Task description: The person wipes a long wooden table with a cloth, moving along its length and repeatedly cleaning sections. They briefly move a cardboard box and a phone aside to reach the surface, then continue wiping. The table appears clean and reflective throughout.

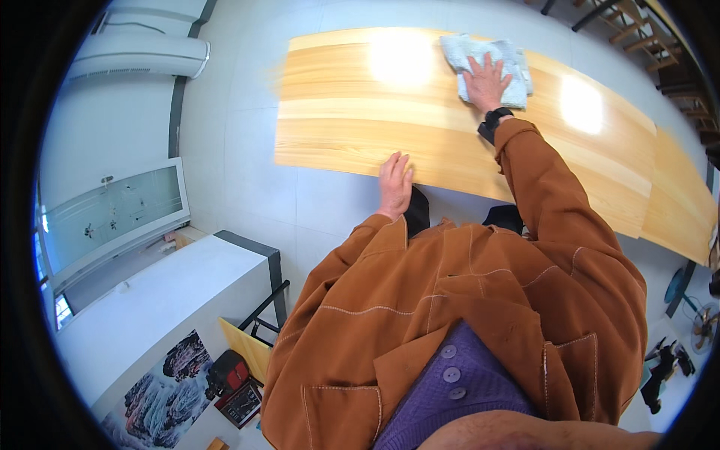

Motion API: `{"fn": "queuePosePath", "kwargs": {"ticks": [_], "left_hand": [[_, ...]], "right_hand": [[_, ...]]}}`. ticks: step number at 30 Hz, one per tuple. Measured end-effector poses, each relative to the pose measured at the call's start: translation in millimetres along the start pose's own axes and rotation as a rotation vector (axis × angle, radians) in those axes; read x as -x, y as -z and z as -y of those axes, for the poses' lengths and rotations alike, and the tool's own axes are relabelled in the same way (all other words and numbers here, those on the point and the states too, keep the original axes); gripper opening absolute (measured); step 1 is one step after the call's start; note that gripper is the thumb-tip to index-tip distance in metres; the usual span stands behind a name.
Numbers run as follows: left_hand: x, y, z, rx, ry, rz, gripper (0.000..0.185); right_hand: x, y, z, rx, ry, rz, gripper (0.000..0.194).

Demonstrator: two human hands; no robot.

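My right hand (485,84) lies with fingers spread on top of a folded light blue-white cloth (514,97), pressing it against the wooden tabletop (349,121) near its far edge. A black band or watch is around that wrist. My left hand (396,181) rests at the near edge of the tabletop, its fingertips on the wood, with nothing in it. The tabletop is long, with light wood grain, and reflects two bright patches of light.
Another wooden top (678,188) adjoins at the right. Stacked wooden stools or chairs (641,34) stand at the upper right. A white air conditioner (140,55) and a glass-panelled door (121,216) are at the left. A fan (703,329) is at the lower right.
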State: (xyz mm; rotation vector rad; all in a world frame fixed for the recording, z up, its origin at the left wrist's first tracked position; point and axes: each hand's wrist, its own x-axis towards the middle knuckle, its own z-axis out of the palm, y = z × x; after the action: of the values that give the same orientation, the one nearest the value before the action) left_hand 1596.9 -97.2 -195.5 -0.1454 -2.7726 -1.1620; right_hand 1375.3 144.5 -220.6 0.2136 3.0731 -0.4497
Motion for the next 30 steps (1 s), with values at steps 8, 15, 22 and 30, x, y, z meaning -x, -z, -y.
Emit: {"fn": "queuePosePath", "kwargs": {"ticks": [8, 15, 22, 30], "left_hand": [[28.9, 112.4, 110.4, -0.047, 0.263, -0.224, 0.029], [70.9, 132.1, 136.3, -0.005, 0.388, -0.231, 0.026], [-2.6, 129.9, 169.1, -0.026, 0.318, -0.396, 0.021], [-42.9, 135.6, 135.0, 0.162, 0.154, -0.157, 0.023]], "right_hand": [[-65.1, -91.2, 243.2, -0.038, 0.265, 0.067, 0.046], [-53.7, -106.8, 374.9, 0.056, 0.508, 0.255, 0.047], [102.7, -77.8, 284.9, -0.093, 1.096, 0.445, 0.040], [165.5, -6.9, 14.2, 0.142, 0.154, 0.097, 0.052]]}}
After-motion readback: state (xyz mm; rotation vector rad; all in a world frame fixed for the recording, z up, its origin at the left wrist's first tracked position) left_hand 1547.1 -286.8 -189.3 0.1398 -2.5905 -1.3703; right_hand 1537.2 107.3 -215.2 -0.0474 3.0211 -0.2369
